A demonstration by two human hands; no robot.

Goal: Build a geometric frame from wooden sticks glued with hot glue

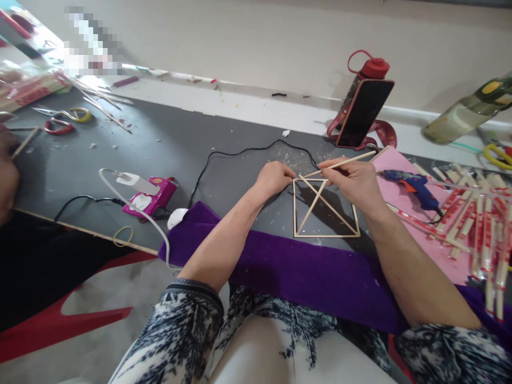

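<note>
A frame of thin wooden sticks (327, 235) stands in front of me on the grey table, with two sticks crossing inside it. My left hand (275, 178) has its fingertips pinched at the frame's far left corner. Between the fingers of my right hand (354, 178) is a loose wooden stick (362, 158), slanting up to the right. Its lower end is close to the frame's far side; whether they touch I cannot tell.
To the right, a blue glue gun (418, 186) and wrapped stick bundles (484, 224) lie by pink sheets (394, 170). A phone (364, 114) leans on a red-capped bottle (375, 68). Left are a pink power strip (154, 194), scissors (60, 125) and another person's hand (8, 176).
</note>
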